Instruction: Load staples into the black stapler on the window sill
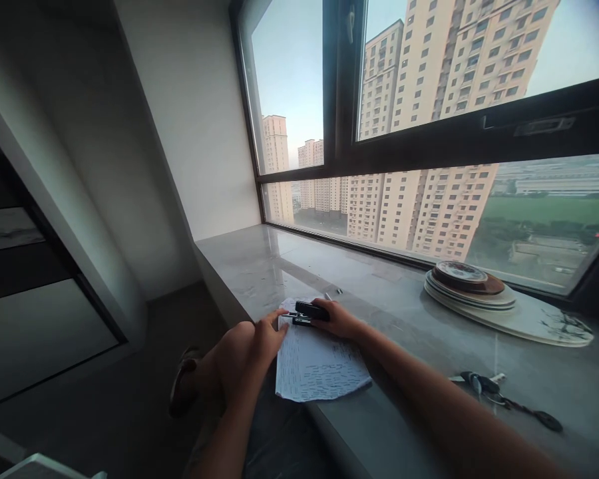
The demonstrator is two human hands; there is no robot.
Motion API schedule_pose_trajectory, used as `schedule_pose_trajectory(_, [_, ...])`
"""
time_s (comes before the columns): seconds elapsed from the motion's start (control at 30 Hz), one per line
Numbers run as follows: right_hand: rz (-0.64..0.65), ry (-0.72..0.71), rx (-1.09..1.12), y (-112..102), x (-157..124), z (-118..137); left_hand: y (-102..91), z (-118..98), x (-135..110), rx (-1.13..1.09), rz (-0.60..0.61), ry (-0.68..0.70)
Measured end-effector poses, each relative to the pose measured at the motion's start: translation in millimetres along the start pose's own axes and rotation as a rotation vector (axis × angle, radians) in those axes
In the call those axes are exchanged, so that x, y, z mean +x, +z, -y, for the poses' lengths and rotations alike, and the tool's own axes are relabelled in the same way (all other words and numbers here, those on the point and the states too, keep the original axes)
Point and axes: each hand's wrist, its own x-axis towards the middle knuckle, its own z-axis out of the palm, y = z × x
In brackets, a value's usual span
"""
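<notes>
my left hand (252, 342): grip released, fingertips pinning handwritten sheets (314, 366) at 9 o'clock edge onto windowsill (289, 266), stops sliding. my right hand (339, 319): grip clenched on black stapler (309, 311), mouth over 12 o'clock edge.

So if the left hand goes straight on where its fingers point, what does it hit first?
Probably the black stapler in the right hand; the left hand already touches the papers.

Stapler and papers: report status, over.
Right hand grips black stapler at top edge of papers. Left hand touches their left edge. Plates and keys lie apart, off right.
</notes>
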Motion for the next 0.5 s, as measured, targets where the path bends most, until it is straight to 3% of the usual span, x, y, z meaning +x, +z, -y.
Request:
schedule_pose_trajectory(0.13, [0.004,-0.008,-0.003,15,6,10,0.9,-6,-6,-0.158,0.101,-0.006])
schedule_pose_trajectory(0.27, [-0.039,0.015,-0.025,24,10,13,-4.0,-5,-5,-0.168,0.191,0.003])
schedule_pose_trajectory(0.5, [-0.042,0.024,-0.006,25,9,12,-8.1,-5,-4,-0.258,0.241,-0.038])
